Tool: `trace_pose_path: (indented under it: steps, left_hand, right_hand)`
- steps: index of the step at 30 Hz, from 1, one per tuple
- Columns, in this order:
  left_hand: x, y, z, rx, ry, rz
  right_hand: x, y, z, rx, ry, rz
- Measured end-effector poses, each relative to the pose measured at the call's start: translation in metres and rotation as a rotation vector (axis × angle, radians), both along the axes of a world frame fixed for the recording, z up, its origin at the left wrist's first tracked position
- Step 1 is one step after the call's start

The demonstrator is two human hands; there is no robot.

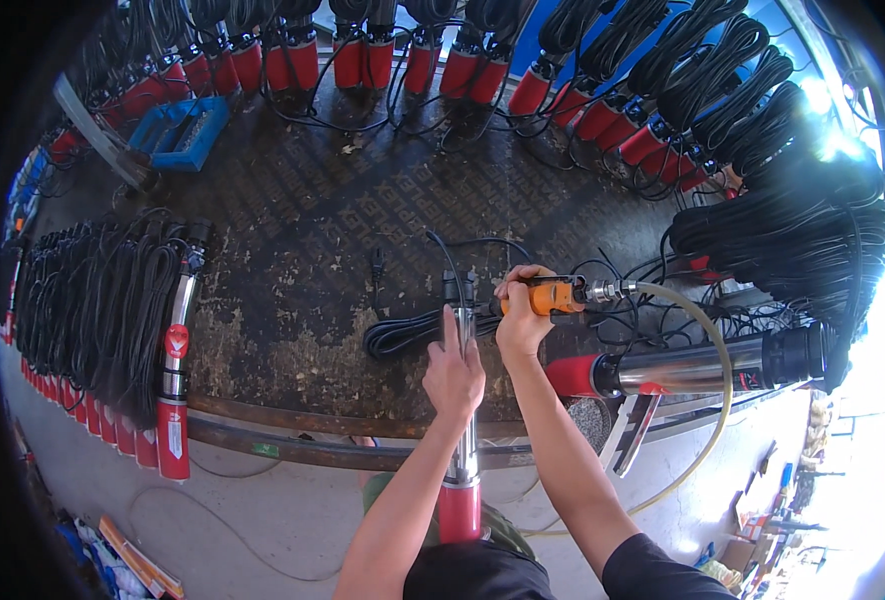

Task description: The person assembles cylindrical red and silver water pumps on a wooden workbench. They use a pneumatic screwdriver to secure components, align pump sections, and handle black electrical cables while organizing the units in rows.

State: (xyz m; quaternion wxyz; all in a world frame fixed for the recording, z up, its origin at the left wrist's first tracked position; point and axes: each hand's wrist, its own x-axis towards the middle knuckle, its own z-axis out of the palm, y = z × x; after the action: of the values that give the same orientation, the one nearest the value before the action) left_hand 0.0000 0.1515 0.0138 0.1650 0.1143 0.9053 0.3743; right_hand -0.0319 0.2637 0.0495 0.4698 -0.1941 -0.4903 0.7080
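Against the table's front edge, a submersible pump (462, 510) points away from me, its silver body ending in a red section near my waist and a black end over the table. My left hand (453, 378) grips its silver body, index finger stretched along it. My right hand (525, 318) is closed around an orange air screwdriver (555, 296), just right of the pump's black end. The tool's working tip is hidden by my fingers. A yellowish air hose (718, 345) runs from its metal fitting. A coiled black cable (400, 336) lies left of the pump, its plug (378, 263) farther back.
Another pump (698, 362) lies sideways at the right, beside a round container of small metal parts (591, 418). Several pumps with bundled cables (103, 320) line the left edge; more red-ended pumps (378, 62) stand along the back. A blue divided tray (178, 133) sits back left.
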Motion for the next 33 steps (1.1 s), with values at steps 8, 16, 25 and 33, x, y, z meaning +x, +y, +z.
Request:
trace_pose_path:
  steps: [8,16,25,33]
  left_hand:
    - [0.002,0.001,-0.001,-0.027,0.037,-0.006]
    - [0.003,0.001,0.000,-0.053,0.015,-0.015]
    - [0.004,0.003,0.006,-0.068,0.038,-0.007]
    - [0.007,0.004,0.009,-0.049,0.042,0.009]
  right_hand:
    - [0.003,-0.004,-0.003,0.132,-0.055,0.020]
    - [0.001,-0.004,-0.006,0.060,-0.057,-0.040]
    - [0.003,-0.007,0.007,0.069,-0.127,-0.090]
    - [0.005,-0.022,0.017,0.178,-0.181,0.075]
